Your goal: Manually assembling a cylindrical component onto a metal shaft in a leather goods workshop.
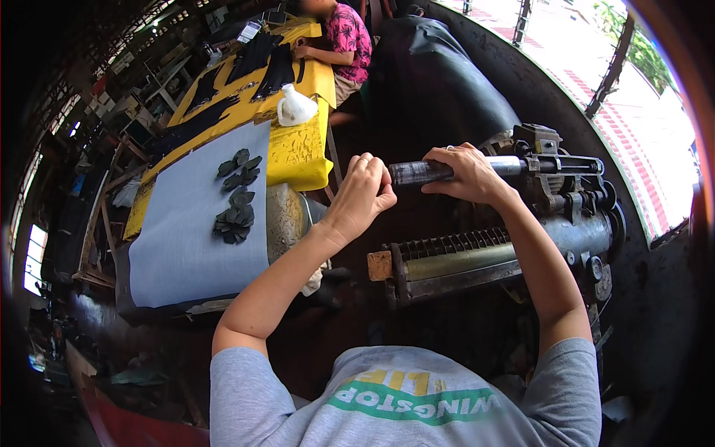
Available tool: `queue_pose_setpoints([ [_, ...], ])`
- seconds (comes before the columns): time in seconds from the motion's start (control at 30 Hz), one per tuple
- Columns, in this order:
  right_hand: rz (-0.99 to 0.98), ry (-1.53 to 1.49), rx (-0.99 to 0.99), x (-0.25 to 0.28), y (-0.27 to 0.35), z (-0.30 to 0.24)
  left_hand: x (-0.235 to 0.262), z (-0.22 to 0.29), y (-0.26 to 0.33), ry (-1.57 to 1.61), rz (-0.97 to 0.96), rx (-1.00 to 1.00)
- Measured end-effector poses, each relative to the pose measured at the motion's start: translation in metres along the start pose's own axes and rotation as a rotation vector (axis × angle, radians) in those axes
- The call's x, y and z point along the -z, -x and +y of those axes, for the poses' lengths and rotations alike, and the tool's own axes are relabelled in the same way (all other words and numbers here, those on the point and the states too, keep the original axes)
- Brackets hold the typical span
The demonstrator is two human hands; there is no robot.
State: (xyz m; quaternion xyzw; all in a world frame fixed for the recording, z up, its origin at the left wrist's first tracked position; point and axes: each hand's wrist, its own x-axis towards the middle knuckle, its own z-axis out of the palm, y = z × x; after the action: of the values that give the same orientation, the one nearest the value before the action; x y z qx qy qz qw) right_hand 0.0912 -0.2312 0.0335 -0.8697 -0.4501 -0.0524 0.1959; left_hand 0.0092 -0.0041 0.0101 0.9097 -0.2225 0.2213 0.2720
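Note:
My left hand (363, 195) is closed at the free end of a grey metal roller (418, 172) that sticks out to the left from a dark machine (573, 201). My right hand (465, 173) is wrapped over the same roller, a little further right, with a ring on one finger. Below the hands lies a second, ribbed roller (454, 243) and a smooth bar (462, 262) ending in an orange block (378, 265).
To the left is a table with a grey sheet (186, 238) bearing several dark cut pieces (237, 197), on yellow covering (298, 149). A white bag (296, 106) stands further back. Another person in a pink patterned shirt (348, 33) sits at the far end. A large black sheet (432, 74) lies behind the machine.

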Motion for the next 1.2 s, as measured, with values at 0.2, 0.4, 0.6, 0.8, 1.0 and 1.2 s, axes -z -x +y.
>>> queue_pose_setpoints([
  [0.2,0.086,0.029,0.065,-0.004,0.002,0.006,0.002,-0.004,0.001,0.212,-0.014,0.098],
  [0.4,0.196,0.089,0.091,-0.003,0.005,-0.014,-0.005,-0.013,0.010,0.380,0.023,0.164],
  [0.6,0.452,0.159,0.313,-0.023,-0.004,-0.047,-0.013,-0.017,0.015,0.405,0.094,0.131],
  [0.8,0.487,0.138,0.346,-0.037,-0.014,-0.060,-0.017,-0.015,0.017,0.426,0.142,0.145],
  [1.0,0.500,0.153,0.336,-0.044,-0.016,-0.063,-0.017,-0.016,0.022,0.422,0.155,0.148],
  [1.2,0.459,0.104,0.306,-0.043,-0.017,-0.063,-0.023,-0.027,0.031,0.626,0.160,0.182],
])
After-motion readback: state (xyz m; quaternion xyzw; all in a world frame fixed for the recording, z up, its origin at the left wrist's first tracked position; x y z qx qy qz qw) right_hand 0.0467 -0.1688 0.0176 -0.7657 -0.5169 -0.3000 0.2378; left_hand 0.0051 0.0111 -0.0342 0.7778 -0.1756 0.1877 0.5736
